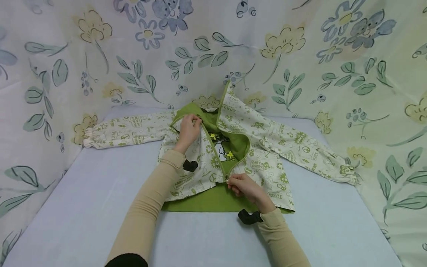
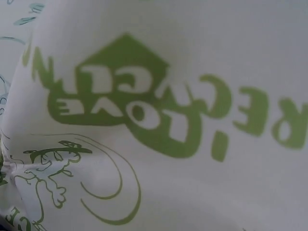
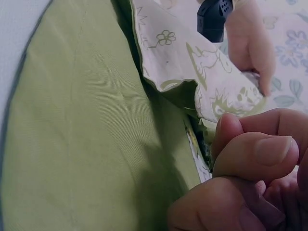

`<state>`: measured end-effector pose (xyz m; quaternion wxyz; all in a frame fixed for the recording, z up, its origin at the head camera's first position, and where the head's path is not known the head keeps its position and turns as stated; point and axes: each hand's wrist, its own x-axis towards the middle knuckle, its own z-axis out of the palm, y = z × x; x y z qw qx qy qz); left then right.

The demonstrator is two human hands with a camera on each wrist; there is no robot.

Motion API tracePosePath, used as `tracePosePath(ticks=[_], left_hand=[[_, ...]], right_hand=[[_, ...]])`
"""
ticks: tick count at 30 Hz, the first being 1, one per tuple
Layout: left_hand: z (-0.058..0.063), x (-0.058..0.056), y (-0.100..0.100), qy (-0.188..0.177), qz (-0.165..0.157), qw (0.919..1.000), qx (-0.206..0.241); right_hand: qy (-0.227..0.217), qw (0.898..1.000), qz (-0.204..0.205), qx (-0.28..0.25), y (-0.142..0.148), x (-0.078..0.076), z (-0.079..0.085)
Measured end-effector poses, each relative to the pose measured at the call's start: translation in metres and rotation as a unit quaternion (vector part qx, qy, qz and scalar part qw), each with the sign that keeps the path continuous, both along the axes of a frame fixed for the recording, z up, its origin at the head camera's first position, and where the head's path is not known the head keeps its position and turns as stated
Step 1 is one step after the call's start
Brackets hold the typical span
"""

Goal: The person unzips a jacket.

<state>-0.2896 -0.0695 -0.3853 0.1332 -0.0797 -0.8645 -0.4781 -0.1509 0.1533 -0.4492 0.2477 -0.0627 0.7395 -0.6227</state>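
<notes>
A white child's jacket (image 1: 267,167) with green print and a green lining lies front up, its sleeves spread to both sides. The front is partly unzipped, and a cartoon print (image 1: 221,148) shows in the gap. My left hand (image 1: 189,129) pinches the left front edge near the collar (image 1: 191,108). Low on the front, my right hand (image 1: 245,187) pinches the zipper pull (image 1: 227,178) near the hem. Seen from the right wrist, the curled fingers (image 3: 255,154) hide the pull itself. Only printed jacket fabric (image 2: 144,96) fills the left wrist view.
The jacket lies on a table with a pale cloth (image 1: 110,193). Behind and at both sides hangs a floral curtain (image 1: 213,48). Black wrist cameras (image 1: 248,217) sit under the wrists. The green back panel (image 1: 207,200) extends below the front hem.
</notes>
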Motion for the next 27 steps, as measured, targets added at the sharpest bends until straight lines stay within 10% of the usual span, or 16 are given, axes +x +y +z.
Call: tracePosePath(ticks=[27], left_hand=[[-0.002, -0.006, -0.010, -0.008, 0.018, 0.9998, 0.001]], right_hand=[[0.000, 0.999, 0.038, 0.022, 0.002, 0.008, 0.008]])
